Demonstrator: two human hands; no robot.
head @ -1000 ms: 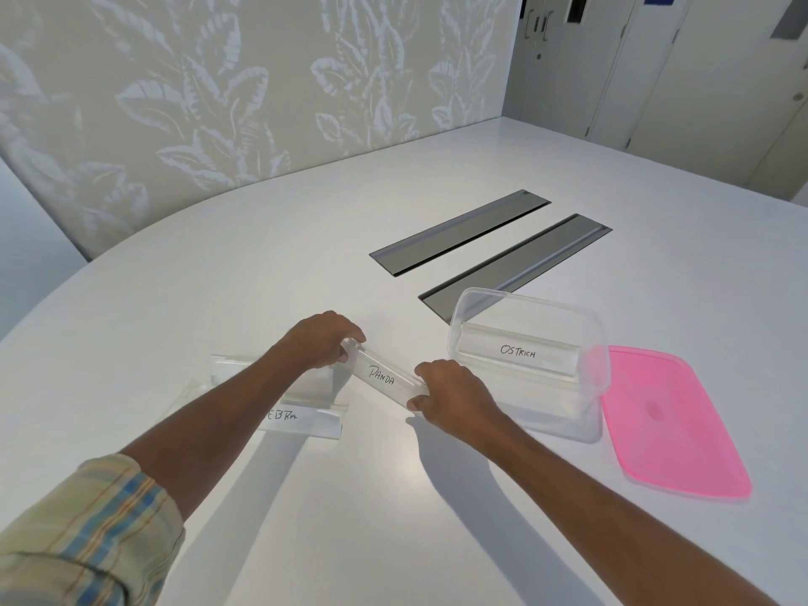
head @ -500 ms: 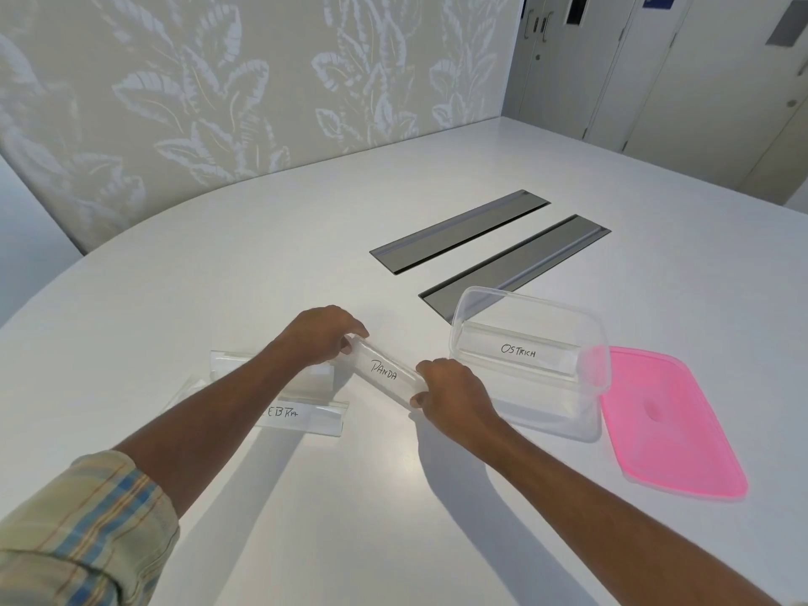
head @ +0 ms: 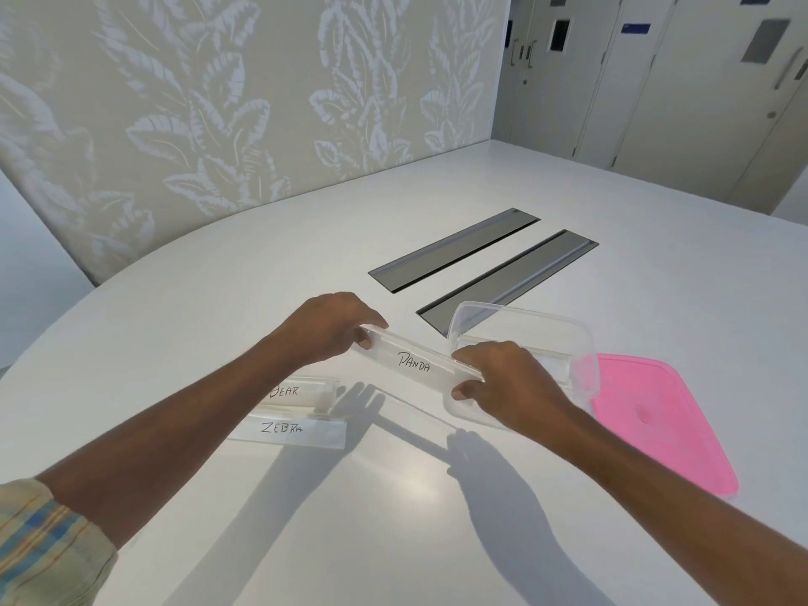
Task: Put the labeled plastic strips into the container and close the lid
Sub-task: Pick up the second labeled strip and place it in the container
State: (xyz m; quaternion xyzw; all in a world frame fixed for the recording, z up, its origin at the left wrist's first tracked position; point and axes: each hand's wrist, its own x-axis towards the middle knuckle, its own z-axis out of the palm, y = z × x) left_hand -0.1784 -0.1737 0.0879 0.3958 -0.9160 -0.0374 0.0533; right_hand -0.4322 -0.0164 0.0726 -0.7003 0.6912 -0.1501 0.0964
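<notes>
Head view: both forearms reach forward over the white counter. The left hand curls palm-down over the far left end of the clear strip marked PANDA, fingers closed on it. The right hand pinches the strip's other end between thumb and fingers, at the near left rim of the clear container. The strip is held off the counter, tilted with its right end nearer the camera, and its right end overlaps the container's corner. A checked sleeve covers the left upper forearm.

Inside the container another clear strip lies along the far side, partly hidden by the right hand. The pink lid lies flat on the counter, touching the container's right side. Left of the hands, 2 more strips rest on the counter, BEAR behind ZEBRA, just beside each other. 2 grey slot panels sit further back.
</notes>
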